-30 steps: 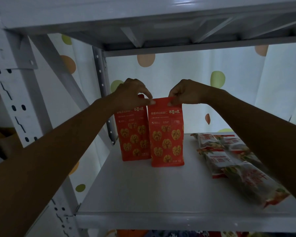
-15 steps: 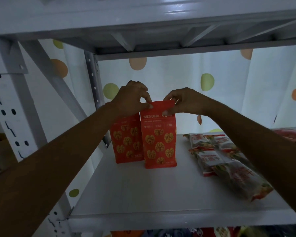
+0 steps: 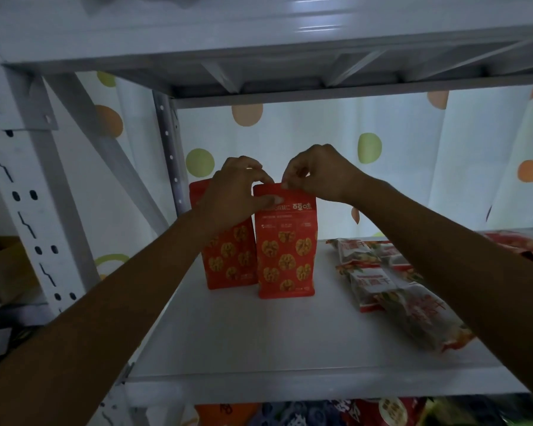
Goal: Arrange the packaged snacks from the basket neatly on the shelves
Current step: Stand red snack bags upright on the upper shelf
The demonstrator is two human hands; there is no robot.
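Two red walnut snack bags stand upright on the white shelf (image 3: 228,342). The front bag (image 3: 285,250) stands a little right of and ahead of the rear bag (image 3: 228,259). My left hand (image 3: 234,195) pinches the front bag's top left corner, thumb on its face. At the top edge near the middle, my right hand (image 3: 317,173) pinches the same bag. My left hand and forearm hide much of the rear bag's top.
Several flat red-and-white snack packs (image 3: 391,287) lie in a row on the shelf's right side. Another shelf (image 3: 259,41) hangs close overhead. A perforated upright post (image 3: 28,210) stands at left. More snack packs (image 3: 366,413) show below the shelf's front edge.
My right hand has shifted left along the front bag's top edge, closer to my left hand. Both bags stay standing in place. The camera moved slightly.
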